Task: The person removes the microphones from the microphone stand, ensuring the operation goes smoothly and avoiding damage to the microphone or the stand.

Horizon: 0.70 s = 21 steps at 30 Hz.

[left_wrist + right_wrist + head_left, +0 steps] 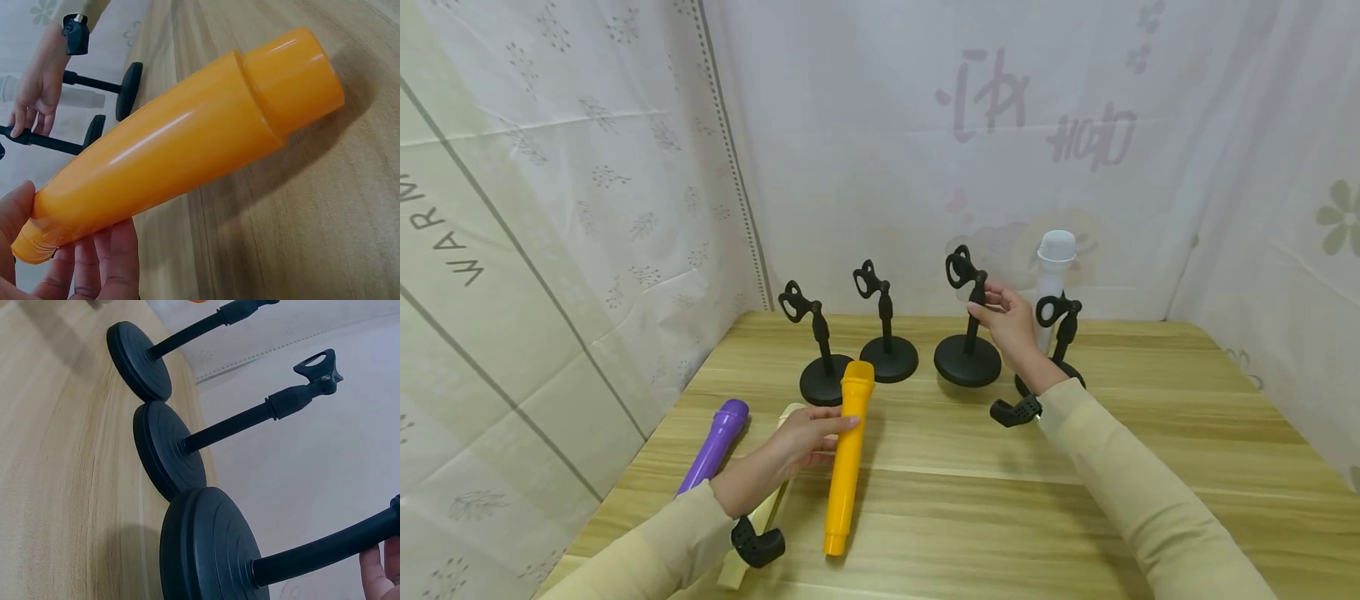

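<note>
Probably light, stiff and slick, the orange mic (847, 471) looks best held just below its head. It is over the table (962, 500), pinched by the left hand (808, 437) between thumb and fingers, that forearm angled in from the left. The right hand (1011, 325), its arm stretched farther out, grips a likely base-heavy stand (972, 335) by its upper stem.

Wood-grained bench (955, 508) seen by three cameras
The bench is viewed forward and downward from the head; the glossy orange tubular microphone (169, 150) is faced close up from the left wrist; three black round-based stands (215, 544) are shared by the head and nearer, sideways-tilted right-wrist views.
</note>
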Each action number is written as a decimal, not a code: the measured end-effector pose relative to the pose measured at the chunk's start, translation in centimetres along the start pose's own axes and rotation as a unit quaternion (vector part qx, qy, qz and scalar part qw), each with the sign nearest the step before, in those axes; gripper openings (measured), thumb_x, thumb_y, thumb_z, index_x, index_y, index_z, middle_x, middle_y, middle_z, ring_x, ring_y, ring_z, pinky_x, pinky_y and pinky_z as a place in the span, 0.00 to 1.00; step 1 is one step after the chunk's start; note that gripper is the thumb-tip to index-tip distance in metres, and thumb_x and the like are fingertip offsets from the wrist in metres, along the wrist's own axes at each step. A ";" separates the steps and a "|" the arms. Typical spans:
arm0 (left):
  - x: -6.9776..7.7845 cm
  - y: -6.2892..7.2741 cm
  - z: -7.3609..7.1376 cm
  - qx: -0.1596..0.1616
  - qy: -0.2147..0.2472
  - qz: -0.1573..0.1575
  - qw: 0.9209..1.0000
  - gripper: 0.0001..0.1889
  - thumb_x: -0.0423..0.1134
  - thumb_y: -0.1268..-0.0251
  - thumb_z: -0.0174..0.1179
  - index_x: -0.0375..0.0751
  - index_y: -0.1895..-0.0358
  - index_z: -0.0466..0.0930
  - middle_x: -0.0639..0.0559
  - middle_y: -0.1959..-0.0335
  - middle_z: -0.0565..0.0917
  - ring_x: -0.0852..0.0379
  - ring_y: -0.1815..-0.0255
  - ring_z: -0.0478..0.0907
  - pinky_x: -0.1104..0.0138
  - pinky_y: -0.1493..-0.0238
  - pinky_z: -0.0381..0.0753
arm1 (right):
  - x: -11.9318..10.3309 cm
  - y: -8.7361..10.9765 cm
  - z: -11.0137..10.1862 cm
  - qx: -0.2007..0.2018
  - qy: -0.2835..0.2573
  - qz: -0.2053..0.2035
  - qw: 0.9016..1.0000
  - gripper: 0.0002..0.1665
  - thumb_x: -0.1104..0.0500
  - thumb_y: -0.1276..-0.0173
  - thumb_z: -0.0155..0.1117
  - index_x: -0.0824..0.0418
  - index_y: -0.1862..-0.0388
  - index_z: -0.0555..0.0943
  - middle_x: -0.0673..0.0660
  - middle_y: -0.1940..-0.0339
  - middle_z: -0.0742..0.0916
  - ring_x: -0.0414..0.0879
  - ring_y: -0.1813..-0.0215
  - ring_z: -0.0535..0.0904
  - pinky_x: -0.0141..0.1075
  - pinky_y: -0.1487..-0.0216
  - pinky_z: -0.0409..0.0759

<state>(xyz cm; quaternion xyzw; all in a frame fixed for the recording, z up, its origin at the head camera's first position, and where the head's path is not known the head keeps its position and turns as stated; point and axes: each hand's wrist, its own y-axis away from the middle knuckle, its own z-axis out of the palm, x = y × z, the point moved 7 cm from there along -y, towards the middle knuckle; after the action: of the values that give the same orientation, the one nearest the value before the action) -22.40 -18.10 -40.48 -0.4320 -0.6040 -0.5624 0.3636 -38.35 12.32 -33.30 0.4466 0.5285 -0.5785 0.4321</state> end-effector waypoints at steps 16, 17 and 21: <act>-1.4 0.1 -0.3 0.020 -0.026 0.010 0.999 0.18 0.41 0.39 0.69 0.31 0.54 0.79 0.43 0.65 0.82 0.51 0.71 0.81 0.56 0.65 0.85 | 0.7 -0.9 0.6 0.019 0.000 0.012 1.000 0.26 0.65 0.37 0.70 0.61 0.39 0.76 0.54 0.54 0.79 0.46 0.53 0.78 0.39 0.48 0.80; -1.5 0.1 -0.3 0.020 -0.027 0.013 0.999 0.18 0.41 0.39 0.68 0.30 0.54 0.79 0.43 0.65 0.82 0.52 0.72 0.81 0.56 0.65 0.85 | 0.7 -1.0 0.6 0.021 0.002 0.013 1.000 0.27 0.65 0.37 0.70 0.61 0.39 0.76 0.54 0.54 0.79 0.46 0.53 0.78 0.38 0.48 0.80; -1.9 0.0 -0.2 0.022 -0.028 0.018 0.999 0.17 0.40 0.39 0.69 0.30 0.55 0.79 0.42 0.65 0.81 0.52 0.72 0.80 0.57 0.67 0.85 | 0.9 -1.4 0.7 0.027 0.006 0.014 1.000 0.27 0.65 0.37 0.70 0.61 0.38 0.76 0.54 0.54 0.79 0.46 0.53 0.78 0.38 0.48 0.80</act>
<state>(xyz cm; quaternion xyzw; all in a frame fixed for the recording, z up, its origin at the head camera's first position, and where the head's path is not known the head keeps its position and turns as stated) -21.76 -18.55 -42.19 -0.4502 -0.6182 -0.5304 0.3659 -39.94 11.72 -33.87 0.4688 0.5091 -0.5834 0.4251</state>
